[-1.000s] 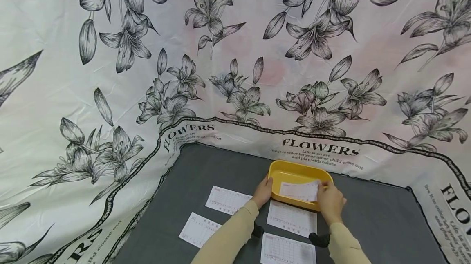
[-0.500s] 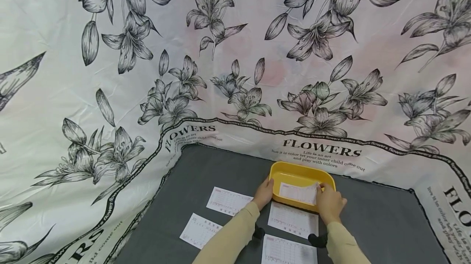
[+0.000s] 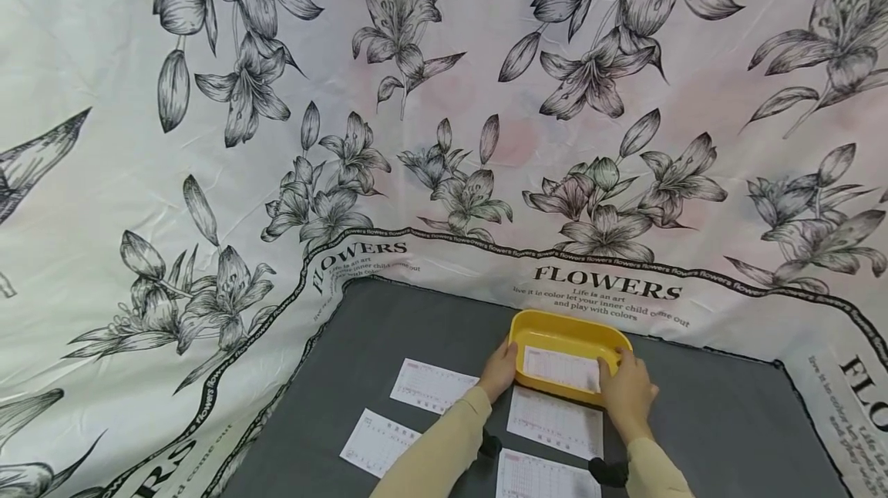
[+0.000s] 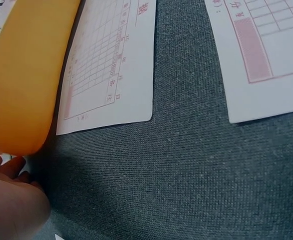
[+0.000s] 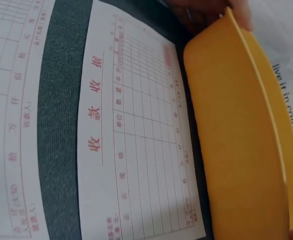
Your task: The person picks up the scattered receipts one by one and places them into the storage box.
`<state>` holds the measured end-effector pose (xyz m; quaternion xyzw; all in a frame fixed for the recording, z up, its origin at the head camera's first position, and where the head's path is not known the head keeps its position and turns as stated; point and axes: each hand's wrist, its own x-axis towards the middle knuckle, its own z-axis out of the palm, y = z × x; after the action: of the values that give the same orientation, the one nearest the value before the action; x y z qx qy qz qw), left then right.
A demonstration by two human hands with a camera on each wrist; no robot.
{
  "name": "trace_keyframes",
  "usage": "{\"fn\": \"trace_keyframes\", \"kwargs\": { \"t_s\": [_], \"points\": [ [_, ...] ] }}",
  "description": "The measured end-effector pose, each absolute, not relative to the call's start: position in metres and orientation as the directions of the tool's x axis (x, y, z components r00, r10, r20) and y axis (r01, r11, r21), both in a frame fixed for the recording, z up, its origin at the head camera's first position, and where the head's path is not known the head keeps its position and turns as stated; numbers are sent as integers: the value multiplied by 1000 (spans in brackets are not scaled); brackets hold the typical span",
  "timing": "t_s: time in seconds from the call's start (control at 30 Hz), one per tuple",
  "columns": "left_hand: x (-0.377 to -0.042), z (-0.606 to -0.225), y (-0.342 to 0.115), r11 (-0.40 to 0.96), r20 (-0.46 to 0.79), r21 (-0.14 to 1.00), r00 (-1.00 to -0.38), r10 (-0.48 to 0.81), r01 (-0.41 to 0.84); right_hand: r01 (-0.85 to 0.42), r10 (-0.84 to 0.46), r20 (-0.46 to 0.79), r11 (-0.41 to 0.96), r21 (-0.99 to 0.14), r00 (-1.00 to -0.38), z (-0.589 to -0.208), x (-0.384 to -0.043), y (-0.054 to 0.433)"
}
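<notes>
The yellow tray (image 3: 569, 328) lies at two o'clock from the left hand (image 3: 497, 372), ten from the right hand (image 3: 630, 392); both grip it.

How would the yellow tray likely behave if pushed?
The yellow tray would probably keep its shape, as its outer wall looks smooth and moulded. It seems unlikely to tip, being wide and low. It may be light, since its edge looks thin.

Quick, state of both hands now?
Left hand: holding the yellow tray by its left side.
Right hand: holding the yellow tray by its right side.
</notes>
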<state>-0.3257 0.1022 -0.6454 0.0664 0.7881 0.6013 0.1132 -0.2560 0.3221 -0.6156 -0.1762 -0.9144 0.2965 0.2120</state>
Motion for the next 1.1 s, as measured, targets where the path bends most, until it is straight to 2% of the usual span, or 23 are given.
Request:
{"fn": "trace_keyframes", "kwargs": {
  "t_s": [0.23,0.57,0.7,0.8,0.97,1.1],
  "points": [
    [-330,-647,99,278,-114,959,-966,232,-46,187,549,336,690,-699,-765,-606,-240,329],
    [-339,-645,100,292,-104,956,-969,222,-36,224,642,281,588,-777,-714,-597,-212,345],
    [-340,-643,99,292,-95,956,-971,218,-28,265,693,254,549,-793,-675,-601,-198,355],
    [-339,-642,98,293,-101,955,-972,212,-35,322,735,205,506,-801,-646,-605,-186,364],
    [-338,-641,95,291,-98,956,-973,211,-33,474,781,46,423,-773,-623,-612,-160,378],
    [-337,-643,92,288,-100,957,-968,229,-31,586,830,-46,352,-730,-556,-621,-137,386]
  ]
}}
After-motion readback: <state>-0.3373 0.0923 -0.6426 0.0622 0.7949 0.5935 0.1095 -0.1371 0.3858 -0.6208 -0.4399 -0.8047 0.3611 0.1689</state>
